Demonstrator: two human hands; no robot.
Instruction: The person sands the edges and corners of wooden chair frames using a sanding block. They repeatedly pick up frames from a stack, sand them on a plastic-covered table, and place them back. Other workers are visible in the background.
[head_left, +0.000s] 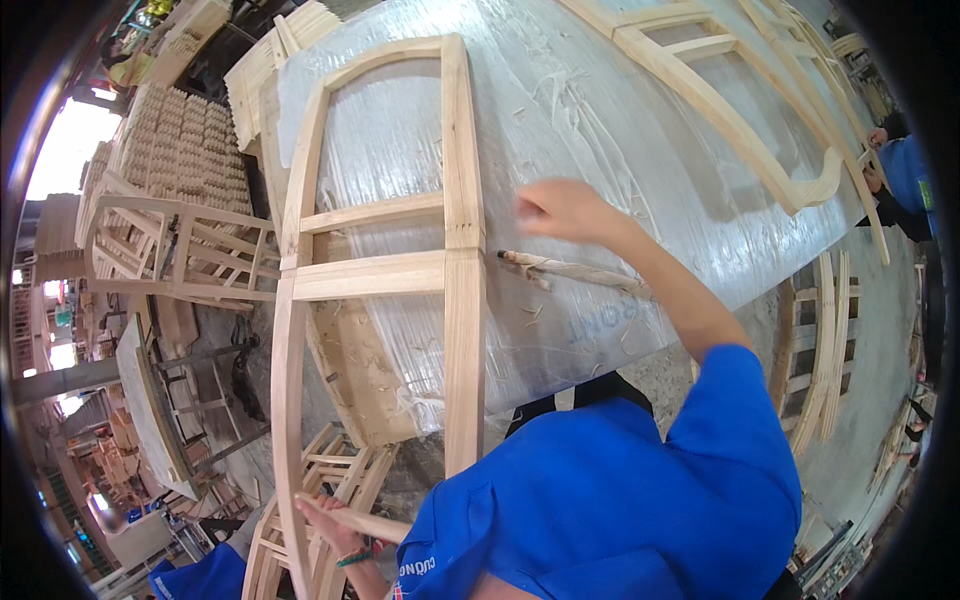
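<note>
Beyond blue shirt (pixel 610 490), clamped left hand (pixel 328 520) on wooden frame (pixel 463 150), best held steady; couldn't tell right hand (pixel 563 210) closure (blurred).

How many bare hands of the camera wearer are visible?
2: the left hand at the lower end of the arched wooden frame; the right hand above the plastic-covered table.

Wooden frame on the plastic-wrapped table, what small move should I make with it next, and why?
Probably bring your right hand over to the right post of the wooden frame to steady it: that hand is off the frame, over the plastic-wrapped table, while your left hand is by the frame's near end, which overhangs the edge.
</note>
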